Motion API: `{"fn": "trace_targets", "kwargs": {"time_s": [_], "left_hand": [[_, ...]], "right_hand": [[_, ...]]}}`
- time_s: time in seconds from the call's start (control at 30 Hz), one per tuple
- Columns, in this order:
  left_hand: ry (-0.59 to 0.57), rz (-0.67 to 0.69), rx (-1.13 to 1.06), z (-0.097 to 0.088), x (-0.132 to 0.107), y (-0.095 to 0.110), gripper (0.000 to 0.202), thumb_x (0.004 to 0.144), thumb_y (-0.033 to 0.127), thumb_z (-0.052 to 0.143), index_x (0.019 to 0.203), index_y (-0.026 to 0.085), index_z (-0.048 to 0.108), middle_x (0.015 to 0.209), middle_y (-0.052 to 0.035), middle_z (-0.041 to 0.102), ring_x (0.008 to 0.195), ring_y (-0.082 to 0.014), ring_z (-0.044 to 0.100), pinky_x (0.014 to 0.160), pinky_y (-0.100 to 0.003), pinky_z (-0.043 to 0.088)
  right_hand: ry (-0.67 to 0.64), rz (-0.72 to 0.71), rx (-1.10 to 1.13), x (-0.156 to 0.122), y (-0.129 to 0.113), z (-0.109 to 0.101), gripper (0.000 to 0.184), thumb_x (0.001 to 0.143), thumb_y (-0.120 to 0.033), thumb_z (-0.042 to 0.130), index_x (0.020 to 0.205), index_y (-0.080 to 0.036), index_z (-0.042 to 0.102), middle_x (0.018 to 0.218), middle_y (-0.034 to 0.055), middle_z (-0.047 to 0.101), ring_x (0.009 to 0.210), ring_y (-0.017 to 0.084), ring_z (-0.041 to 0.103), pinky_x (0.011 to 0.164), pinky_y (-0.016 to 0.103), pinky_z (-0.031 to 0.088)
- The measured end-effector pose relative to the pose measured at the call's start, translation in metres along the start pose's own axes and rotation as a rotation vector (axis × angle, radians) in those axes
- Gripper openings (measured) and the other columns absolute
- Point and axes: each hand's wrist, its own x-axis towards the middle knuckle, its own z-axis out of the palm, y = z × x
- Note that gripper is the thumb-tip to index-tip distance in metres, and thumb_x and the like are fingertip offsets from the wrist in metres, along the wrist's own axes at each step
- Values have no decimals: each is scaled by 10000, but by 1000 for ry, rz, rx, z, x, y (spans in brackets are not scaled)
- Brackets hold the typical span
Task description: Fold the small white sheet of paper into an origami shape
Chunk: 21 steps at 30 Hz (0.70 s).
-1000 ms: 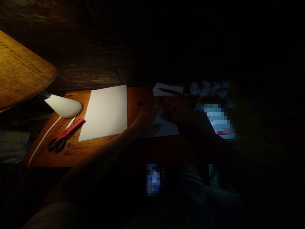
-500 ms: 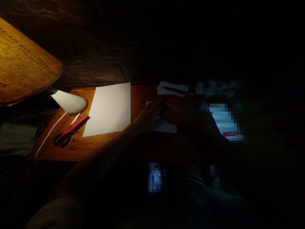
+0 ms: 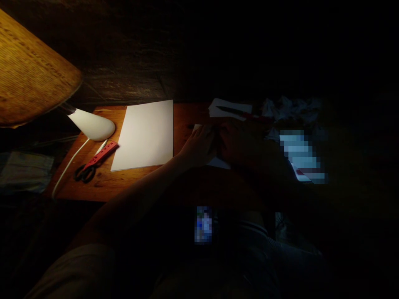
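The left hand (image 3: 199, 145) lies flat and released on the small white paper (image 3: 219, 162) at the middle of the counter (image 3: 183, 122), seemingly pinning it for the right hand (image 3: 241, 145), whose grip cannot be told in the shadow. Red scissors (image 3: 93, 162) and a blank sheet (image 3: 145, 135) lie to the left, in the lamp's (image 3: 90, 126) light.

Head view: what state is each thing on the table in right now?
lamp, lit.
scissors, shut, lying flat.
white sheet, flat, unfolded.
small paper, partly covered by both hands.
left hand, resting on small paper.
right hand, on small paper, too dark for detail.
crumpled paper, balled up.
screen, lit.
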Motion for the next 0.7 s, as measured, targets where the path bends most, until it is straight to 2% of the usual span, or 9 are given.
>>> {"fn": "trace_targets", "kwargs": {"time_s": [0.17,0.33,0.43,0.6,0.7], "left_hand": [[5,-80,-30,-2,3,2,527,950,263,560,1445,85,601,1551,-263,534,1433,-465,514,1189,-656,487],[-6,-83,-8,-3,3,3,510,955,267,564,1425,76,610,1557,-271,520,1445,-470,499,1201,-647,476],[-31,-87,44,-3,2,4,547,971,277,544,1472,60,576,1577,-278,510,1471,-472,489,1215,-634,465],[-83,-131,143,-7,1,7,673,992,304,520,1606,42,433,1663,-296,432,1547,-471,441,1253,-626,432],[-82,-123,148,-8,2,7,653,992,304,520,1587,47,451,1644,-296,459,1529,-465,463,1245,-631,443]], "right_hand": [[4,57,-4,-1,-4,2,394,995,-196,511,1314,-71,706,1414,258,631,1287,421,567,1050,572,490],[15,95,-22,-1,-8,6,371,1015,-195,511,1306,-108,722,1399,249,631,1275,425,559,1038,590,481],[-23,122,-50,-1,-12,3,367,1031,-208,497,1305,-105,719,1401,249,618,1275,417,550,1028,576,473],[-68,130,-93,-1,-16,-4,378,1072,-239,440,1284,-93,717,1418,250,606,1301,396,531,1027,532,453],[-45,115,-88,-1,-15,-3,413,1080,-256,416,1328,-84,698,1439,259,599,1304,401,524,1029,538,444]]}}
